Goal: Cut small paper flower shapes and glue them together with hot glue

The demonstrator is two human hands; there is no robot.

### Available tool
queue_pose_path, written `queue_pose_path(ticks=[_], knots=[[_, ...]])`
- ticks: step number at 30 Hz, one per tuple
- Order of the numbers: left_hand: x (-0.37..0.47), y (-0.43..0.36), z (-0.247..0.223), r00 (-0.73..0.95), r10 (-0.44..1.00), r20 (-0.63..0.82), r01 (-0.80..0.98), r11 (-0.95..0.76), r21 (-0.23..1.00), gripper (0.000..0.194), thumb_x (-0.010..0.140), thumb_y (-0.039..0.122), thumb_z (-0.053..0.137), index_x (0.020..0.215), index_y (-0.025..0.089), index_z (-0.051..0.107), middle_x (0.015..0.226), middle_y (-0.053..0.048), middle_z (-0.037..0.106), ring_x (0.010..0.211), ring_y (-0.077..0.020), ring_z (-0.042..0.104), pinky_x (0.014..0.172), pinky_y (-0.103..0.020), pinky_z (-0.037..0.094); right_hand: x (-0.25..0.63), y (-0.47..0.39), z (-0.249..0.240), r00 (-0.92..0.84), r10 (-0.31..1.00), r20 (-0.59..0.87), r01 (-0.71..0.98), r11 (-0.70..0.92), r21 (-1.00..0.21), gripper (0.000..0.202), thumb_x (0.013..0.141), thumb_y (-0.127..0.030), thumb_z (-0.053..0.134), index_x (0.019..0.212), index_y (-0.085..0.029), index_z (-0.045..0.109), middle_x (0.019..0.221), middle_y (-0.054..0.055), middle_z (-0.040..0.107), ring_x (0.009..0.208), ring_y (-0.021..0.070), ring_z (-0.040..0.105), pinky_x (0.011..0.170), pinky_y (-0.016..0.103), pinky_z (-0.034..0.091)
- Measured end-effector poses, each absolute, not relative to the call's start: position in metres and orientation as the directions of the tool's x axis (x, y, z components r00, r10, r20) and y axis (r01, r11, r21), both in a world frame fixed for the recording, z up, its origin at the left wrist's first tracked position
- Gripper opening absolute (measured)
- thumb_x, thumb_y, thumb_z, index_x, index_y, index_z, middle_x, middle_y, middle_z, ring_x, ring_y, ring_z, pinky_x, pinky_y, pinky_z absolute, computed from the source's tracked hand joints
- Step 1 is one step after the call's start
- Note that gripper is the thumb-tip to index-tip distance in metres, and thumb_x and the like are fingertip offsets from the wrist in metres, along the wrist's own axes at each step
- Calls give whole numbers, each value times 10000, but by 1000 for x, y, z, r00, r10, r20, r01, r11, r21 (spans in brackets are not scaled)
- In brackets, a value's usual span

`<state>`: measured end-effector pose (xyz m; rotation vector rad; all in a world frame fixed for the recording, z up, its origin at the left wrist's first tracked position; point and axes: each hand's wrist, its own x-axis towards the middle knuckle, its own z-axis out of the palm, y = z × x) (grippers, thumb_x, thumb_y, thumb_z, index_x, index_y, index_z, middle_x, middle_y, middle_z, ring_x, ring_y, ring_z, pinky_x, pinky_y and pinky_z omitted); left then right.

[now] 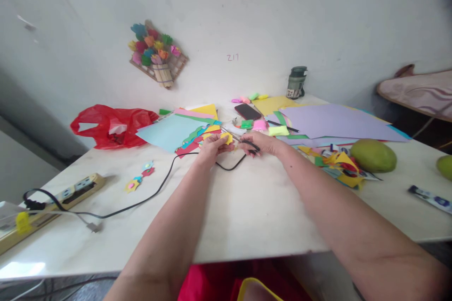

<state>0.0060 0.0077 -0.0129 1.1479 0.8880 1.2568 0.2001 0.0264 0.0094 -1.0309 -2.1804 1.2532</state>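
Yellow paper piece [228,138] is pinched in the left hand's [211,146] fingers, over the middle of the surface [268,216]. Right hand [263,143] is just beside it, fingers curled round what look like dark-handled scissors [252,145]. Phone's [247,112] behind them, red plastic bag [134,123] off left, big green fruit [373,155] off right.

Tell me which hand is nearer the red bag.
Left: the left hand is right of the red bag, holding yellow paper; the right hand sits farther right, past the left.
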Motion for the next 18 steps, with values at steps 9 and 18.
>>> queue_pose_path(ticks=[9,18], knots=[[6,7,-13,146,986,82,-260,-42,965,262,643,317,739,749,115,612,700,-70,695,627,-168,668,643,-270,544,200,28,7,-635,773,-5,390,315,-865,217,749,-361,619,759,-160,538,530,-35,564,383,65,496,290,163,264],[5,9,-15,141,987,73,-264,-34,964,268,655,320,737,776,117,611,713,-78,693,663,-193,679,694,-327,558,201,30,6,-642,767,-21,367,282,-887,184,740,-324,615,753,-158,536,521,-30,564,388,68,504,285,163,260]])
